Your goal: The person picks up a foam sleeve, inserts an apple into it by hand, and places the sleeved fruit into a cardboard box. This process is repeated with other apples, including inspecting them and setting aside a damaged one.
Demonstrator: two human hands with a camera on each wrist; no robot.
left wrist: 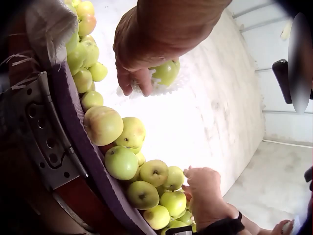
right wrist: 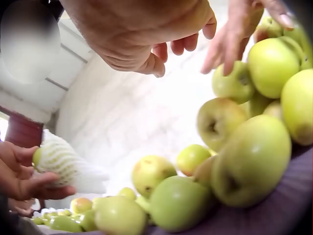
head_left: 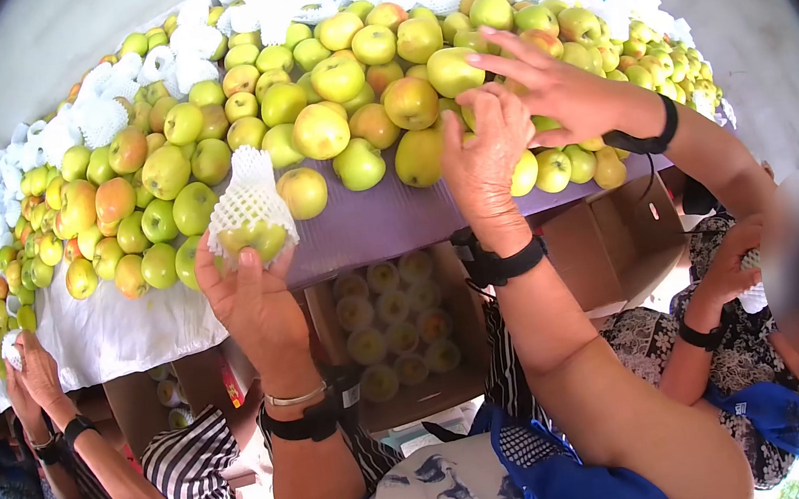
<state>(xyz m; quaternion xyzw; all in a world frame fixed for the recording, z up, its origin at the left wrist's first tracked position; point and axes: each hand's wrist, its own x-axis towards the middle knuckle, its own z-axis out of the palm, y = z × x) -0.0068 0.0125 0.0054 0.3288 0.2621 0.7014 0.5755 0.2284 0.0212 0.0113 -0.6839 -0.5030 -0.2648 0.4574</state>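
My left hand (head_left: 255, 304) grips a green apple (head_left: 255, 240) from below at the table's front edge. A white foam net (head_left: 248, 184) is pulled over that apple, its loose end pointing up past the fruit. In the right wrist view the netted apple sits between the thumb and fingers of the left hand (right wrist: 24, 176). Over the pile of apples (head_left: 411, 104) hovers my right hand (head_left: 490, 157), its fingers loosely bent. Nothing shows in the right hand (right wrist: 151, 34) in its own wrist view, with bare apples (right wrist: 254, 161) lower to the right.
Another person's hand (head_left: 549, 78) reaches over the apples beside my right hand. White foam nets (head_left: 100, 117) lie behind the pile. Below the purple table edge (head_left: 355, 215) stands a carton (head_left: 468, 311) of netted apples, with an open cardboard box (head_left: 611, 247) to its right. People work at both sides.
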